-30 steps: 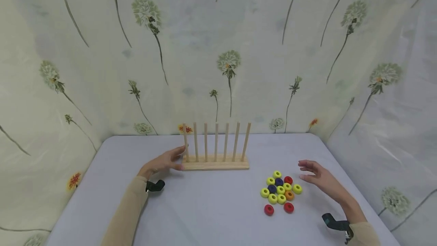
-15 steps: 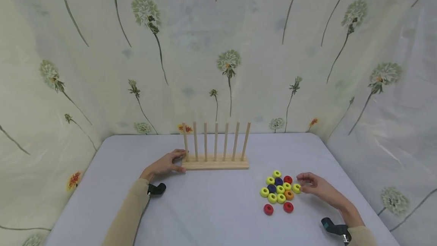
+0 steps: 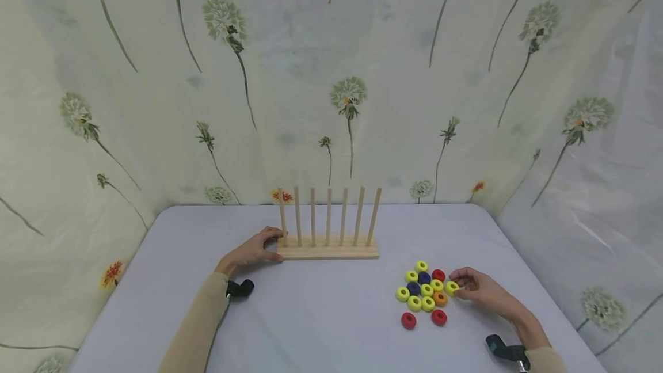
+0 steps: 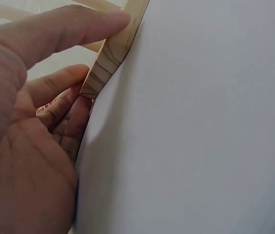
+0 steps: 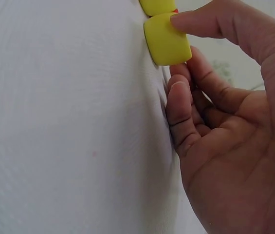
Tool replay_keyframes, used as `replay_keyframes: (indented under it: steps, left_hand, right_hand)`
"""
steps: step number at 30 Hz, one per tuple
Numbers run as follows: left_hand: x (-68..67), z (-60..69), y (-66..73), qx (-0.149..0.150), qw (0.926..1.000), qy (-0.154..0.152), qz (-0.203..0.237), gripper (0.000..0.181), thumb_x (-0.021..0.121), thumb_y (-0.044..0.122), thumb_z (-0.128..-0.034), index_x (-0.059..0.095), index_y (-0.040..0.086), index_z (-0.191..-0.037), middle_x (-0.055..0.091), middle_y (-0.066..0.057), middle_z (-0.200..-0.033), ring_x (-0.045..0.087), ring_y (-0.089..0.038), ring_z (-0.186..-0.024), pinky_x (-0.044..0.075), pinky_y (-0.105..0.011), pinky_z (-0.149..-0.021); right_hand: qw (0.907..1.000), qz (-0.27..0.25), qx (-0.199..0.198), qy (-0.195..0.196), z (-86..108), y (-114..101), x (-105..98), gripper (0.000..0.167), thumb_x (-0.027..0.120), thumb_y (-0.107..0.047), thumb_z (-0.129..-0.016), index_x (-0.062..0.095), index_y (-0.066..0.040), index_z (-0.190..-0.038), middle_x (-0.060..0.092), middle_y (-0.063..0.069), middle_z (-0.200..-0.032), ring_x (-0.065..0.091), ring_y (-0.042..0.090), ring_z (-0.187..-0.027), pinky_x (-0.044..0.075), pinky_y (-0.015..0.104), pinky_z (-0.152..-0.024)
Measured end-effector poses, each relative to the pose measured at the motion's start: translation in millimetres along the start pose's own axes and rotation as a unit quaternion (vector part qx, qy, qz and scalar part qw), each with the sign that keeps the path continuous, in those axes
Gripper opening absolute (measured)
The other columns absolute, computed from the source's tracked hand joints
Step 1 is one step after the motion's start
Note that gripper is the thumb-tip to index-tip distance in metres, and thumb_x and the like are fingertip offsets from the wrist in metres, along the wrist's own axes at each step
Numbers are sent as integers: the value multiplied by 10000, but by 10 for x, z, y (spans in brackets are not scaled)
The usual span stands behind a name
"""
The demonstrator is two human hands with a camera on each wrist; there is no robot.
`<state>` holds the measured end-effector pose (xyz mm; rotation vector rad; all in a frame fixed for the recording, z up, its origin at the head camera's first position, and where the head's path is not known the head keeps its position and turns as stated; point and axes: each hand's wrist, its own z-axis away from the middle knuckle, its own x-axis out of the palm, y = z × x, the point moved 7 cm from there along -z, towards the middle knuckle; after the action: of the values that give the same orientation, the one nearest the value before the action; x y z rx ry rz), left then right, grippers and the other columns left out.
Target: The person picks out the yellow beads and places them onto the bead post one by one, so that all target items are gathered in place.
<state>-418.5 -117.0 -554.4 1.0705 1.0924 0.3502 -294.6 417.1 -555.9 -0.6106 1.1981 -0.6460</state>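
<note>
A wooden peg rack (image 3: 328,252) with a row of several upright dowels stands toward the back of the table. My left hand (image 3: 251,251) grips the left end of its base, thumb at the front and fingers behind; the wrist view shows the end grain of the base (image 4: 109,63) between them. At the right, my right hand (image 3: 487,293) pinches a yellow bead (image 5: 166,41) between thumb and forefinger, at the right edge of a loose group of beads. The bead appears to rest on the table. No beads are on the dowels.
Several more yellow beads (image 3: 414,303), two dark blue beads (image 3: 413,288), an orange bead (image 3: 440,299) and red beads (image 3: 408,320) lie close together on the white tablecloth (image 3: 331,321). A flower-printed curtain (image 3: 290,73) closes off the back and sides.
My right hand has come down and left to the rightmost yellow bead and taken hold of it. The left hand has closed a little further onto the rack's end; the rack stays put.
</note>
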Motion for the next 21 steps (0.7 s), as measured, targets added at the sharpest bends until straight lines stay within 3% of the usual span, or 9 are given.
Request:
replay_keyframes:
  steps: [13, 21]
  left_hand:
    - [-1, 11, 39, 106, 9998, 99, -137, 727, 824, 278, -750, 502, 90, -1375, 394, -131, -1439, 330, -334, -1379, 233, -521, -1158]
    - [12, 8, 37, 97, 9999, 73, 16, 716, 820, 267, -753, 502, 105, -1373, 405, -125, -1423, 337, -332, -1371, 233, -524, -1155]
  right_hand:
    - [9990, 324, -208, 222, -12, 16, -6, 393, 731, -222, -833, 586, -46, -1153, 597, 63, -1027, 504, 181, -905, 457, 248, -705]
    - [9980, 293, -350, 444, 8, -3, -44, 380, 711, -250, -860, 594, -30, -1146, 619, 76, -1074, 529, 168, -918, 476, 221, -729]
